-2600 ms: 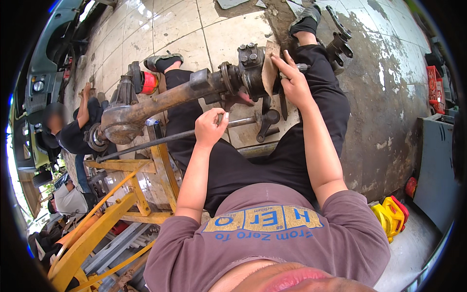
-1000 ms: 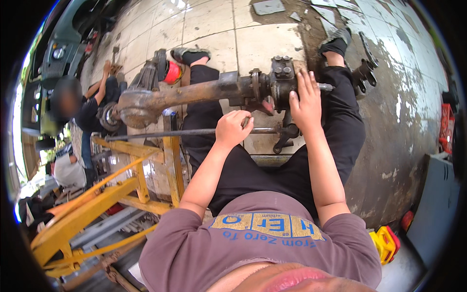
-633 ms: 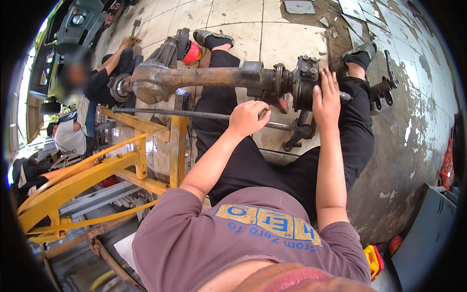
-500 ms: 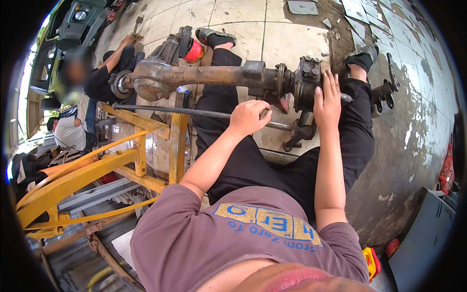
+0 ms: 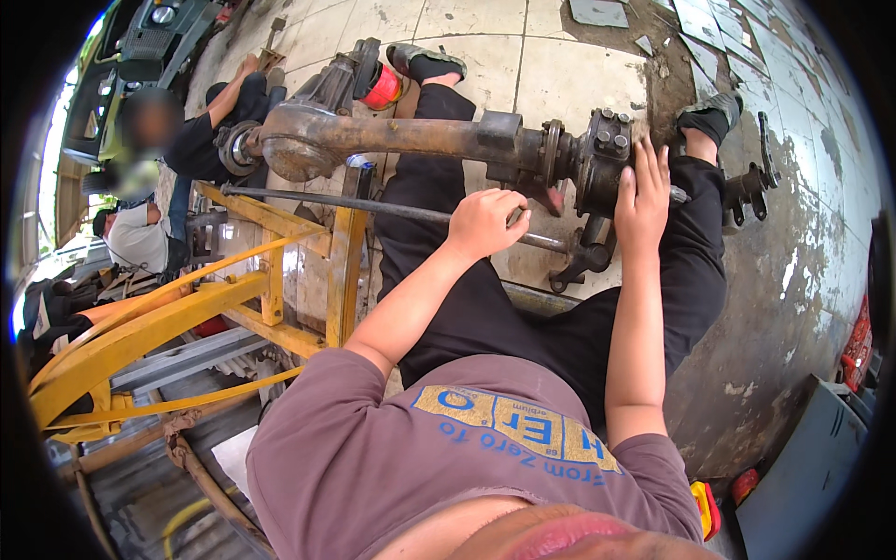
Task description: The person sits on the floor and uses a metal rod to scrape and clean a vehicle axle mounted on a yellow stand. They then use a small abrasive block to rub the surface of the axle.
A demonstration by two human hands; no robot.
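Note:
A rusty vehicle axle (image 5: 401,136) lies across in front of me, with a round differential housing (image 5: 297,149) at its left. My right hand (image 5: 642,198) rests flat, fingers stretched, against the dark steering knuckle (image 5: 602,168) at the axle's right end. Bolt heads show on top of that knuckle. Over the long steel tie rod (image 5: 359,203), my left hand (image 5: 487,224) is closed with curled fingers. It covers part of the rod, and whatever lies inside the fingers is hidden. A lever arm (image 5: 586,259) sits below the knuckle, near the rod's right end.
A yellow metal frame (image 5: 345,271) stands at my left. Behind the axle is a red can (image 5: 381,88). Another person (image 5: 210,140) sits at the far left, near a parked vehicle (image 5: 140,47). Broken tiles (image 5: 599,12) lie at the back; a grey cabinet (image 5: 807,467) stands right.
The view has shifted slightly, so the axle appears farther right. My left hand's thumb and fingers have moved a little apart, while my right hand stays flat against the knuckle.

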